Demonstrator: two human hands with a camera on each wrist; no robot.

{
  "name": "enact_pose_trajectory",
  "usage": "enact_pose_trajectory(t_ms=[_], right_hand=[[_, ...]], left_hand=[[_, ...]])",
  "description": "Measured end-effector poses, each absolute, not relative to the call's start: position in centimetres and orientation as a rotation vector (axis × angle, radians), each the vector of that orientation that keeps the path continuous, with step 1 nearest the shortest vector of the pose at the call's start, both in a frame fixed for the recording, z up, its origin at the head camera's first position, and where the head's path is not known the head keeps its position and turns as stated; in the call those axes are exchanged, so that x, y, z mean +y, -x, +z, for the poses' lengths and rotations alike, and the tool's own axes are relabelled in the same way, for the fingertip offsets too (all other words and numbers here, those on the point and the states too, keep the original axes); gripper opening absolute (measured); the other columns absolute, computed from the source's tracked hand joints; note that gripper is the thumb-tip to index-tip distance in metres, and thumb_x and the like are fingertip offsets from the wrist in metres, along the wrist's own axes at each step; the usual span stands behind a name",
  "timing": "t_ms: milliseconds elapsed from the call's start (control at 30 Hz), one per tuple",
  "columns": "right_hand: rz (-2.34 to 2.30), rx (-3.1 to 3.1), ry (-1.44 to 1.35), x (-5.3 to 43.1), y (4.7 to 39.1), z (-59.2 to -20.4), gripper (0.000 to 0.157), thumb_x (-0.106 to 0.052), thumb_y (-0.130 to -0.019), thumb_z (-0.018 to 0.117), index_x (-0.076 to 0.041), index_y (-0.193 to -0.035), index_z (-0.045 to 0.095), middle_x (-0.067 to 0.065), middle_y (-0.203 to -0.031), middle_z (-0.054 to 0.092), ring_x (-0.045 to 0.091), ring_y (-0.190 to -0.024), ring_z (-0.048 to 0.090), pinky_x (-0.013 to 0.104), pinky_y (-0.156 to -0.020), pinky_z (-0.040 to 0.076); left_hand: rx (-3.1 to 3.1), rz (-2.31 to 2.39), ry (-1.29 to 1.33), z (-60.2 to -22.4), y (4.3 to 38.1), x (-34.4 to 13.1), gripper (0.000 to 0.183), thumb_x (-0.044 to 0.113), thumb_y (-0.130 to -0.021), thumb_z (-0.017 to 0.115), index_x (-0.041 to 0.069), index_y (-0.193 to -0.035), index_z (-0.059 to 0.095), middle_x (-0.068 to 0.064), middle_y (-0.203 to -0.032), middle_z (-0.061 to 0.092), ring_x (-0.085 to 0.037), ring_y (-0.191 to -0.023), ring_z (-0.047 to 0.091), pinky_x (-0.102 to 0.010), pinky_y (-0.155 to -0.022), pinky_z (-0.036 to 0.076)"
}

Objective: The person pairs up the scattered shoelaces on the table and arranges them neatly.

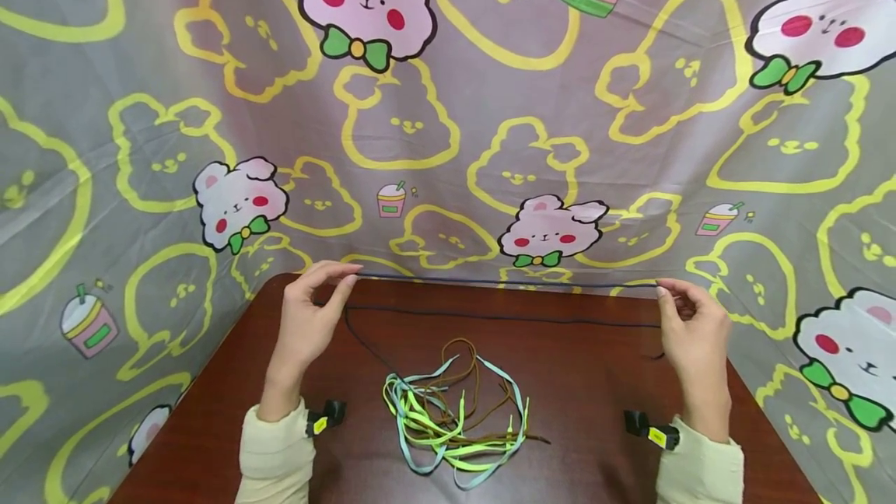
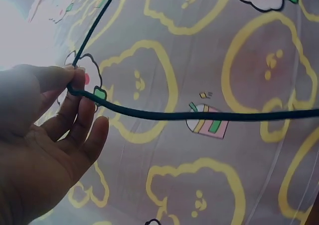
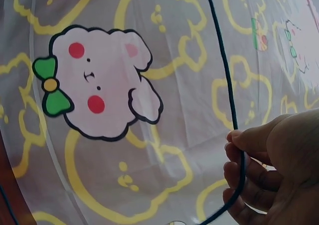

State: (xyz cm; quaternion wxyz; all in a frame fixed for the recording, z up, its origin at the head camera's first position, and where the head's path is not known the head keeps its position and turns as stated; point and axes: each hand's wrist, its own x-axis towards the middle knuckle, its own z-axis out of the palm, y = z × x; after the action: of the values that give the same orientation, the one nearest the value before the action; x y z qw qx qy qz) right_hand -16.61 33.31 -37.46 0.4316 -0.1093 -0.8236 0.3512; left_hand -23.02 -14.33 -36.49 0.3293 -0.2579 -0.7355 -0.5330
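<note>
A thin dark shoelace (image 1: 504, 282) is stretched nearly level above the table between my two hands. My left hand (image 1: 308, 325) pinches one end section between thumb and forefinger; the left wrist view shows the lace (image 2: 164, 116) bending at the fingertips. On the other side, my right hand (image 1: 696, 341) pinches it likewise, and past those fingers the lace (image 3: 229, 80) curves down along the palm side. A second dark strand runs below the taut one and bends at the left toward a tangled pile of yellow-green shoelaces (image 1: 462, 439), light blue and brown ones among them.
The pile lies on a dark red-brown table (image 1: 574, 411) between my forearms. A patterned cloth (image 1: 448, 123) hangs behind the table and along both sides. Black wrist cameras sit at the left wrist (image 1: 329, 416) and right wrist (image 1: 651, 429).
</note>
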Motion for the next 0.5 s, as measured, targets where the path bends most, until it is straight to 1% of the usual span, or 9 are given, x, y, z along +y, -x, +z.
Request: enact_pose_trajectory(t_ms=[33,133,300,433,500], right_hand=[[0.857,-2.064,0.276,33.5,16.5,-37.4,0.016,-0.006,-0.097,0.068,0.0,-0.109,0.076,0.004,-0.087,0.065,-0.011,-0.069,0.046,0.007,-0.065,0.037],[0.805,-2.08,0.282,34.0,16.4,-37.2,0.017,-0.005,-0.097,0.065,0.001,-0.11,0.075,0.013,-0.091,0.067,-0.013,-0.07,0.044,0.009,-0.067,0.036],[0.759,-2.071,0.272,35.1,16.2,-37.1,0.018,-0.001,-0.098,0.061,0.002,-0.109,0.075,0.016,-0.093,0.066,-0.016,-0.074,0.042,0.01,-0.07,0.036],[0.735,-2.083,0.264,35.9,16.1,-37.3,0.019,0.0,-0.098,0.06,0.003,-0.11,0.074,0.018,-0.095,0.065,-0.017,-0.076,0.041,0.008,-0.072,0.036],[0.721,-2.104,0.26,36.2,16.1,-37.4,0.019,0.001,-0.098,0.059,0.003,-0.111,0.074,0.019,-0.097,0.065,-0.017,-0.077,0.04,0.008,-0.072,0.035]], left_hand=[[-1.932,-1.388,0.677,-36.4,23.0,-14.6,0.021,-0.008,-0.091,0.07,0.004,-0.106,0.078,-0.016,-0.097,0.071,-0.005,-0.089,0.06,-0.017,-0.079,0.045],[-1.974,-1.361,0.673,-36.4,23.2,-15.5,0.022,-0.009,-0.09,0.071,0.005,-0.106,0.078,-0.015,-0.098,0.071,-0.004,-0.089,0.059,-0.017,-0.08,0.044],[-2.065,-1.261,0.676,-36.7,23.4,-17.3,0.024,-0.008,-0.089,0.072,0.006,-0.108,0.077,-0.009,-0.1,0.072,-0.004,-0.091,0.058,-0.017,-0.077,0.044],[-2.115,-1.203,0.674,-37.1,23.6,-18.5,0.023,-0.003,-0.091,0.072,0.011,-0.108,0.077,-0.005,-0.1,0.072,-0.004,-0.091,0.057,-0.014,-0.074,0.046],[-2.127,-1.198,0.676,-37.2,23.8,-19.1,0.022,-0.003,-0.092,0.072,0.011,-0.107,0.078,-0.004,-0.099,0.072,-0.003,-0.09,0.057,-0.012,-0.074,0.045]])
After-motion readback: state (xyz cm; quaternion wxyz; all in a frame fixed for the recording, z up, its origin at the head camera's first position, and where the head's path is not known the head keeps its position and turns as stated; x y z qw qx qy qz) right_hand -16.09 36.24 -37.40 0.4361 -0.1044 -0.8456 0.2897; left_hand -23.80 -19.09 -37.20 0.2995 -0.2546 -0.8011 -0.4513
